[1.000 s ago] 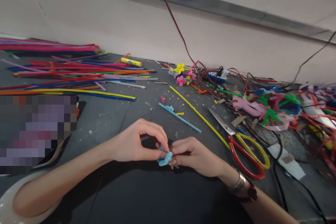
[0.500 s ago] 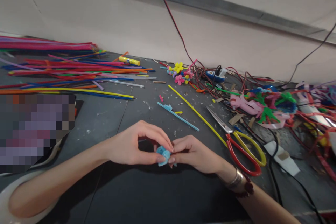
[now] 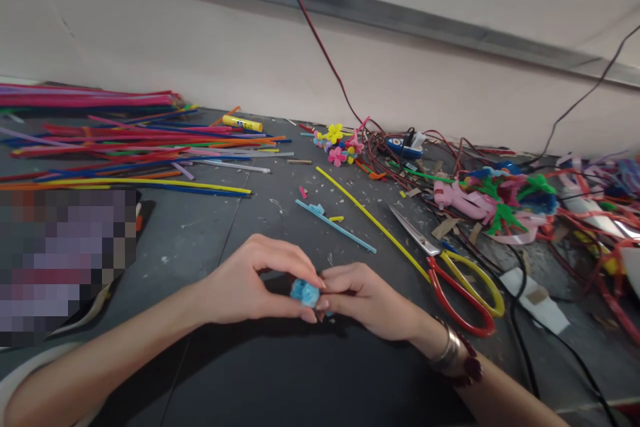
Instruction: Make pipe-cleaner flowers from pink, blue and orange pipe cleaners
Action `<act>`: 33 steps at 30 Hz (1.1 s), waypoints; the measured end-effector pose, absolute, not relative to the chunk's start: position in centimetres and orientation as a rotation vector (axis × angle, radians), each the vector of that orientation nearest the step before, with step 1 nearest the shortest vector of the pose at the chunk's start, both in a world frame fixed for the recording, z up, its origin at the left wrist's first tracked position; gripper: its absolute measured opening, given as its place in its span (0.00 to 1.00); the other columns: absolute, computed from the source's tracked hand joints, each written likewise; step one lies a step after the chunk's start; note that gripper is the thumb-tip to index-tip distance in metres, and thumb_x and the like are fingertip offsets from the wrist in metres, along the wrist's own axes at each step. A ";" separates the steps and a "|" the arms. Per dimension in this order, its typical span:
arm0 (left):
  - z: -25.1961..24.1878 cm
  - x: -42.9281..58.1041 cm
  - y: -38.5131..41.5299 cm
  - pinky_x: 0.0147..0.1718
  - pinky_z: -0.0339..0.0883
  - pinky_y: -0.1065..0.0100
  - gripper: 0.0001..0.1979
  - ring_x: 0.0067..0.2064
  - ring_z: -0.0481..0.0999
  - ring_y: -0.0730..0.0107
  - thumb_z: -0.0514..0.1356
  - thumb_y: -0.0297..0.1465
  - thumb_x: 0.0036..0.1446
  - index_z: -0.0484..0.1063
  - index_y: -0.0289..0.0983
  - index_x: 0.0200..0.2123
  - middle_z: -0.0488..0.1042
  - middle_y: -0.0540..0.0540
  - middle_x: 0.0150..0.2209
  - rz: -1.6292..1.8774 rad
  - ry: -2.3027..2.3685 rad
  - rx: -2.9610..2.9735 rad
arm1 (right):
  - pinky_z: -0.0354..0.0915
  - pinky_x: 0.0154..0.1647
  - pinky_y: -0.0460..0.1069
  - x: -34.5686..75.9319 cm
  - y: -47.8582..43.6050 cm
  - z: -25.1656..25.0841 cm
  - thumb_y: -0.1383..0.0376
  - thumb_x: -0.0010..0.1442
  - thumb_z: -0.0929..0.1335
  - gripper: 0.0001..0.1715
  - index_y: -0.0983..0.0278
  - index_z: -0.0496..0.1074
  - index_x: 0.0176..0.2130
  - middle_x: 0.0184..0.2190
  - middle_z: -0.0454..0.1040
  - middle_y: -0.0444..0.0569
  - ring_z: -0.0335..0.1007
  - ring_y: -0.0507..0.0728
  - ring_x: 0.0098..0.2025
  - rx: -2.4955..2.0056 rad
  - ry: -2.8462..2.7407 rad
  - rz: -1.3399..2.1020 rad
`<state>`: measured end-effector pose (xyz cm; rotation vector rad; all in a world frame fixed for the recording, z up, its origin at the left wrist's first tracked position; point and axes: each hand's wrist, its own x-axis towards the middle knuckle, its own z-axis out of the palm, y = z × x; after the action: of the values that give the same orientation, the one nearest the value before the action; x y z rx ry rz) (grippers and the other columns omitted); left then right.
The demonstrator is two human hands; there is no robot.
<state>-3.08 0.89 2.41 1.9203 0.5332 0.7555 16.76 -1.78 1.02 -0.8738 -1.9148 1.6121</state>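
Observation:
My left hand (image 3: 253, 280) and my right hand (image 3: 365, 297) meet low over the dark table (image 3: 200, 227), both pinching a small light-blue pipe-cleaner piece (image 3: 304, 292) bent into a curled shape. The left thumb and fingertips close on it from the left, the right fingertips from the right. A metal bracelet sits on my right wrist. Just beyond the hands lie a straight light-blue pipe cleaner (image 3: 336, 226) and a long yellow pipe cleaner (image 3: 373, 221).
Red-and-yellow-handled scissors (image 3: 453, 267) lie to the right of my hands. Several coloured pipe cleaners (image 3: 125, 147) are spread at the back left, with a yellow glue stick (image 3: 242, 123). Small finished flowers (image 3: 340, 143), tangled wires and coloured craft pieces (image 3: 505, 203) crowd the right.
The blue piece has been turned and curled tighter between my fingertips. Both hands have stayed in about the same place, and the view has shifted slightly.

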 end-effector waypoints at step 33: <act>1.2 -0.8 -2.1 0.38 0.66 0.72 0.09 0.38 0.72 0.72 0.58 0.21 0.48 0.63 0.35 0.19 0.71 0.46 0.37 1.216 1.147 2.018 | 0.63 0.38 0.49 15.7 -2.8 -1.6 0.70 0.62 0.56 0.13 0.68 0.68 0.37 0.33 0.68 0.53 0.63 0.54 0.36 -1.046 -2.183 0.497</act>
<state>-0.78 -2.08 1.18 2.0176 1.1466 1.2161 15.75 -2.82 -1.61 -1.0459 -2.1825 0.4972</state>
